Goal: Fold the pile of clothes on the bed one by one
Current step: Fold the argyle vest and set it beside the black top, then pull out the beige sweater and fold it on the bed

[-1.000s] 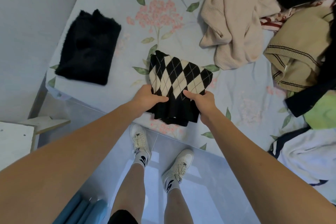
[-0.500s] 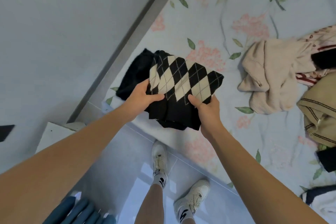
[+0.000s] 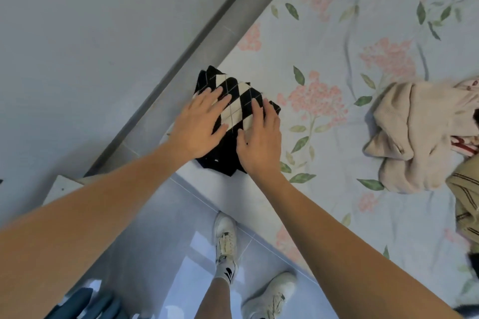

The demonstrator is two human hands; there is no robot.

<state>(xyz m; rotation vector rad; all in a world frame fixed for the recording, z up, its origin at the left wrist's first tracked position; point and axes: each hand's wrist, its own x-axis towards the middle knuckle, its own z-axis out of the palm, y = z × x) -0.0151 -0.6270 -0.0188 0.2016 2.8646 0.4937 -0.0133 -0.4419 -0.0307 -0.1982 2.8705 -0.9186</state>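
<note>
A folded black-and-cream argyle garment point(image 3: 237, 101) lies at the left corner of the bed, hiding the black fuzzy garment beneath it. My left hand point(image 3: 198, 124) presses flat on its left side with fingers spread. My right hand point(image 3: 260, 137) presses on its right side, fingers straight. At the right edge lies the unfolded pile: a beige knit sweater point(image 3: 414, 137) and a tan striped garment point(image 3: 466, 204).
The bed has a pale floral sheet point(image 3: 337, 46). A grey bed frame rail point(image 3: 207, 41) and wall run along the left. My feet in white sneakers point(image 3: 226, 241) stand on the tiled floor by the bed edge.
Both hands carried the folded argyle garment leftwards, set it down on the black fuzzy garment, and went from gripping it to pressing flat on it.
</note>
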